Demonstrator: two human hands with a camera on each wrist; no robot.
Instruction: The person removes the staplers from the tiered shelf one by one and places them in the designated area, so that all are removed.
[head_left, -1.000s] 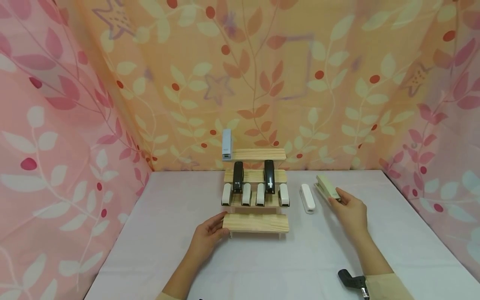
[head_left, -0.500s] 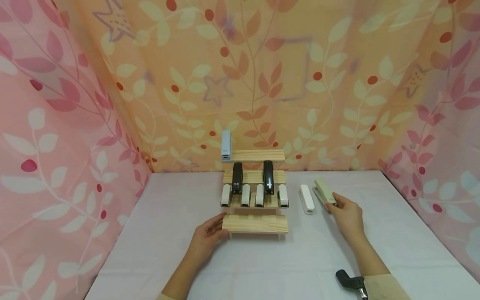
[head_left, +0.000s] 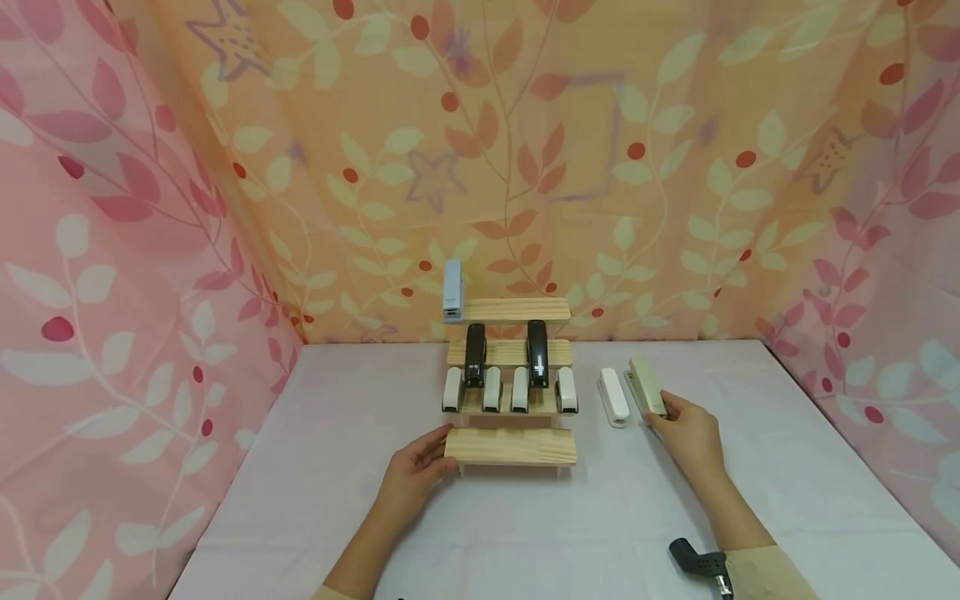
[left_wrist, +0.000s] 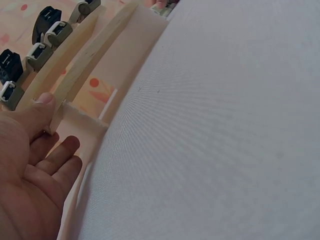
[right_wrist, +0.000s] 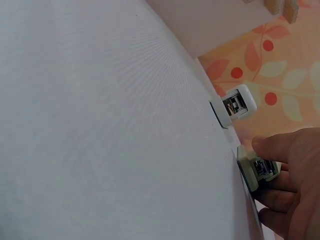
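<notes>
A tiered wooden rack (head_left: pixel 511 447) stands mid-table. My left hand (head_left: pixel 411 473) grips the left end of its lowest board; the left wrist view has the thumb (left_wrist: pixel 46 100) against the board's end and the fingers lower down. To the right, my right hand (head_left: pixel 690 435) holds the near end of a pale green stapler (head_left: pixel 646 387) between thumb and fingers, down at the tabletop. Just left of that stapler lies a white stapler (head_left: pixel 614 397), which no hand touches. The right wrist view shows both the white stapler (right_wrist: pixel 239 104) and the green stapler (right_wrist: pixel 257 167) end-on.
On the rack's upper tiers sit a light blue stapler (head_left: pixel 453 290), two black staplers, one a black stapler (head_left: pixel 537 354) at right, and several small white staplers, among them a white stapler (head_left: pixel 567 389) at the right end. A black device (head_left: pixel 697 557) is by the right wrist. Patterned curtains (head_left: pixel 525 167) surround the table.
My right hand has shifted slightly left and nearer with the green stapler, which has turned to lie more nearly parallel to the white one. The left hand stays on the rack.
</notes>
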